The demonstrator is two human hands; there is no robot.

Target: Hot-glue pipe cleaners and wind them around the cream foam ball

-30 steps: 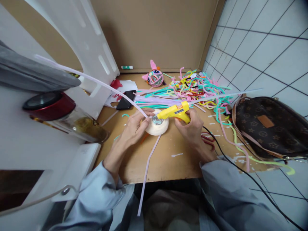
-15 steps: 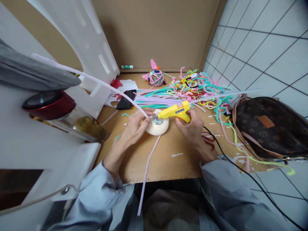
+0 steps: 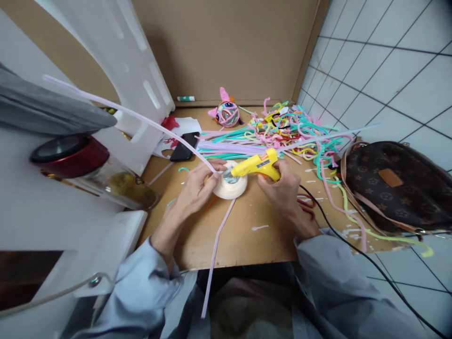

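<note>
Pinched in my left hand (image 3: 197,186) is the end of a long lilac pipe cleaner (image 3: 141,116), which slants up and away to the left. That hand rests by a roll of cream-coloured tape (image 3: 231,189). My right hand (image 3: 282,186) is wrapped round the grip of a yellow hot glue gun (image 3: 257,165). The gun's nozzle points left, over the roll's middle and close to my left fingertips; whether it touches the pipe cleaner I cannot tell. A second lilac pipe cleaner (image 3: 215,252) runs from under the roll over the table's front edge.
Pipe cleaners (image 3: 293,125) lie heaped at the back right, near a pink figure (image 3: 227,114) and a black phone (image 3: 184,147). A glass bottle (image 3: 116,181) stands left, a brown handbag (image 3: 399,186) right. The glue gun's black cord (image 3: 339,240) trails off right.
Hardly anything differs. The whole view has shifted very slightly, and both hands keep the same hold with the glue gun's nozzle over the tape roll.
</note>
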